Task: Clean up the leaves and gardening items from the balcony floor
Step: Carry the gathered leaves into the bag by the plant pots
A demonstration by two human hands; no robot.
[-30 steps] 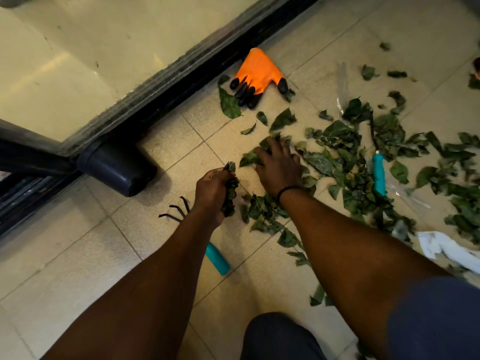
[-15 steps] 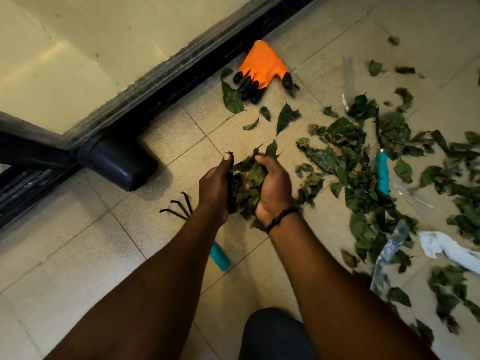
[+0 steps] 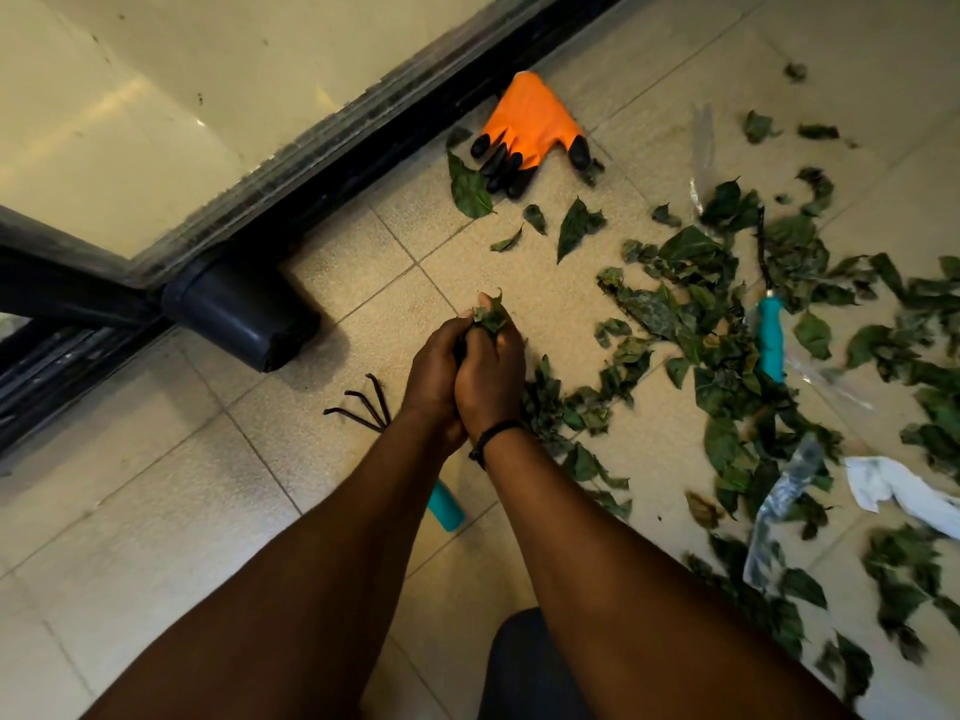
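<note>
My left hand (image 3: 434, 371) and my right hand (image 3: 491, 376) are pressed together above the tiled floor, both gripping one bunch of green leaves (image 3: 491, 315) that sticks out at the fingertips. Many loose leaves (image 3: 691, 314) lie scattered over the tiles to the right. A black hand rake with a teal handle (image 3: 363, 402) lies under my left wrist. An orange glove with black fingertips (image 3: 530, 127) lies by the door track. A second teal-handled tool (image 3: 770, 337) lies among the leaves on the right.
A black sliding-door track (image 3: 332, 163) runs diagonally across the upper left, with a dark cylindrical stopper (image 3: 244, 314) beside it. White paper (image 3: 893, 488) and clear plastic wrap (image 3: 779, 511) lie at the right. My knee (image 3: 524, 667) is at the bottom.
My hands swept leaves together, lifted them off the floor and closed tightly around the bunch, squeezing it smaller.
</note>
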